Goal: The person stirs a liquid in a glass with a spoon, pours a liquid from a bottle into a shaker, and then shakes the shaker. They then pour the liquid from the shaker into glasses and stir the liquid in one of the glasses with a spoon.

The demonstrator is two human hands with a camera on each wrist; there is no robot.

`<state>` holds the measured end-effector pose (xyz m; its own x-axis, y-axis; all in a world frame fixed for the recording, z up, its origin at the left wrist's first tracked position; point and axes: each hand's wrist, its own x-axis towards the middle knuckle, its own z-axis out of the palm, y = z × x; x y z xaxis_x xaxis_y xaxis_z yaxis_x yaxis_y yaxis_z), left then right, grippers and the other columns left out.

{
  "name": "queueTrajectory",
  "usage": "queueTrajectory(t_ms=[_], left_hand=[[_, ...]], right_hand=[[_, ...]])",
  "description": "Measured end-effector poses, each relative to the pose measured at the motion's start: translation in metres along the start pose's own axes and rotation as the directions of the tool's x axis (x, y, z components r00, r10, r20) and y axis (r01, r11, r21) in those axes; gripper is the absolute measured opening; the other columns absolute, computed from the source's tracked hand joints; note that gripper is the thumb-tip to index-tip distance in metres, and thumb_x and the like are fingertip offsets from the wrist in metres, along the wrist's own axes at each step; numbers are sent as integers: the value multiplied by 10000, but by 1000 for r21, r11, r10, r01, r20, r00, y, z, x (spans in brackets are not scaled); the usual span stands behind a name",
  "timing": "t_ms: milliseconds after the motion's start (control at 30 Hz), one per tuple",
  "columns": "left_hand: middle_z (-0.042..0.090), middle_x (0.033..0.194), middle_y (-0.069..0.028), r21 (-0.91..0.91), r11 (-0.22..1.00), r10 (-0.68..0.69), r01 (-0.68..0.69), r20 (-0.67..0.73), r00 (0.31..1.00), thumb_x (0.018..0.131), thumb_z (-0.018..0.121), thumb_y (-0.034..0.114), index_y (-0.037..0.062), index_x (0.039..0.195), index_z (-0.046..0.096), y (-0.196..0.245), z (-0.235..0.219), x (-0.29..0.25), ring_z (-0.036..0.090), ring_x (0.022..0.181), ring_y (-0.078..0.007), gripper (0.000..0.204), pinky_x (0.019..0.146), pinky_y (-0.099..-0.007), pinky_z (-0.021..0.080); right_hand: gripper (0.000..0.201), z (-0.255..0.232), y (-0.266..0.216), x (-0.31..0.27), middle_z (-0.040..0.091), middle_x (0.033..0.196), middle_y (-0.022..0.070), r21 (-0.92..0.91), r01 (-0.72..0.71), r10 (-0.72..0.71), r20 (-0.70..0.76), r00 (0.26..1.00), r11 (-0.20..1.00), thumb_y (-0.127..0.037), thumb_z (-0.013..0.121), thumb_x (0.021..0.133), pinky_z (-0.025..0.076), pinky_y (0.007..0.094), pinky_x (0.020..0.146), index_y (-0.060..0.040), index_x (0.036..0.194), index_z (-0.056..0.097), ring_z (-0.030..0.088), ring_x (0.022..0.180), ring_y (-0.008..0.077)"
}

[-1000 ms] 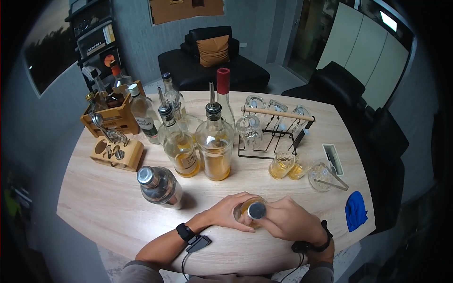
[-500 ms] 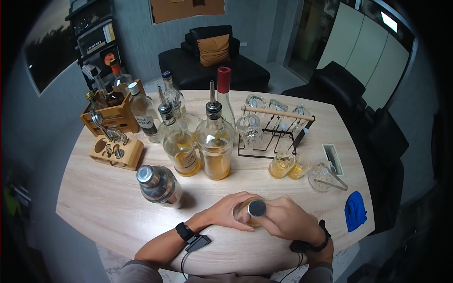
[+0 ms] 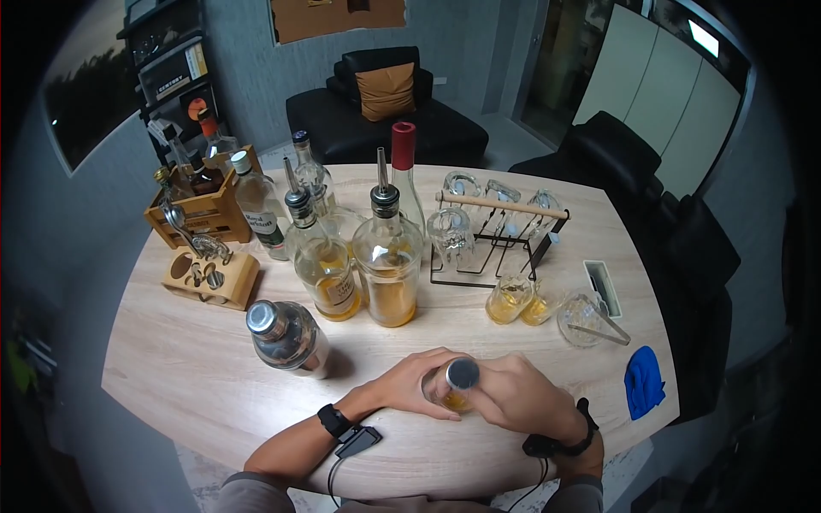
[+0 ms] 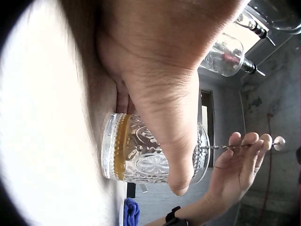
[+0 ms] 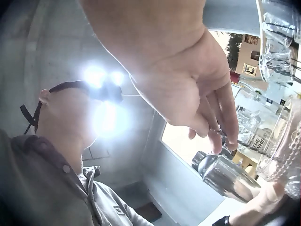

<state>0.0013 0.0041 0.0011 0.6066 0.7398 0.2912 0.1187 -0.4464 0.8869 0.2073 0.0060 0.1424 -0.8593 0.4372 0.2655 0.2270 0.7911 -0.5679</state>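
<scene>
My left hand [image 3: 410, 385] wraps round a patterned clear glass [image 4: 146, 162] low on the table, its thumb lying along the near side. Amber liquid [image 4: 121, 141] fills the bottom of the glass. Standing in the glass is a bar spoon [image 4: 221, 147] with a twisted stem and a round disc end [image 3: 463, 374]. Above the rim, my right hand [image 3: 530, 398] pinches that stem between its fingers. The spoon's lower end is hidden in the glass. To the left of my left hand stands a metal cocktail shaker [image 3: 291, 342].
Two bottles with pour spouts [image 3: 389, 274] stand beyond my hands. Further left are a wooden tool holder [image 3: 227, 286] and a bottle crate [image 3: 209, 218]. On the right are a glass rack [image 3: 479, 282], two small glasses [image 3: 510, 301], tongs on a glass bowl [image 3: 581, 329] and a blue cloth [image 3: 644, 385].
The disc end of the bar spoon has shifted slightly away from me and to the left. Both hands keep nearly the same place and hold.
</scene>
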Motion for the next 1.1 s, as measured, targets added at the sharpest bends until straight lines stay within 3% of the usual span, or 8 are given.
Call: queueTrajectory(t_ms=[133,367,433,500,667,800,967,1100], left_hand=[[637,1264,-143,53,995,-89,87,41,995,680,920,359,26,1369,551,7,-3,-3,617,1167,-292,850,1018,-380,477],[641,1240,-136,35,998,46,-45,-31,998,675,921,354,45,1362,559,0,1,1,623,1143,-291,836,1003,-389,483],[640,1245,-134,40,998,44,-43,-23,999,675,921,356,44,1360,558,0,0,-1,623,1147,-293,836,1006,-392,482],[636,1267,-137,34,992,-121,118,71,990,676,919,364,43,1365,554,0,-1,-5,616,1177,-298,844,1028,-393,476],[636,1273,-140,38,999,-38,38,6,999,676,919,366,39,1364,554,5,-2,0,616,1182,-300,845,1023,-390,478],[634,1276,-138,13,999,31,-31,-22,999,680,920,360,35,1371,548,0,1,0,621,1168,-296,849,1013,-387,483],[634,1274,-143,-33,999,-36,36,-14,999,677,922,365,30,1373,547,6,0,-2,623,1169,-296,858,1025,-388,484],[637,1268,-145,42,999,-10,10,-3,1000,676,922,365,27,1374,547,3,-1,1,621,1173,-298,862,1023,-386,480]], right_hand=[[166,-8,2,-4,679,981,163,-83,-72,72,-1,997,994,-85,629,908,548,414,622,20,1036,624,684,788,330],[159,-6,-6,-1,683,949,159,-16,-39,40,68,997,999,-101,604,927,546,406,644,23,1023,635,685,784,320],[165,1,-1,1,682,914,160,73,-26,29,-42,999,997,-100,599,932,543,406,646,18,1044,623,680,767,330],[161,-3,2,-1,681,904,164,10,-56,56,-39,998,998,-100,608,930,544,409,647,19,1038,621,678,767,342],[152,-16,-8,-2,677,884,171,-48,-132,134,44,990,990,-108,612,937,546,413,648,27,1003,625,678,775,357],[171,-7,-6,1,675,889,168,22,-18,17,43,999,1000,-119,591,949,545,408,632,30,1028,616,682,758,340],[172,-7,0,-1,672,859,168,-29,-55,54,-32,998,998,-118,637,922,544,410,623,24,1014,612,672,736,348],[166,-16,-7,-5,680,879,168,-44,-74,76,55,996,996,-113,654,905,543,414,627,24,990,615,671,737,361]])
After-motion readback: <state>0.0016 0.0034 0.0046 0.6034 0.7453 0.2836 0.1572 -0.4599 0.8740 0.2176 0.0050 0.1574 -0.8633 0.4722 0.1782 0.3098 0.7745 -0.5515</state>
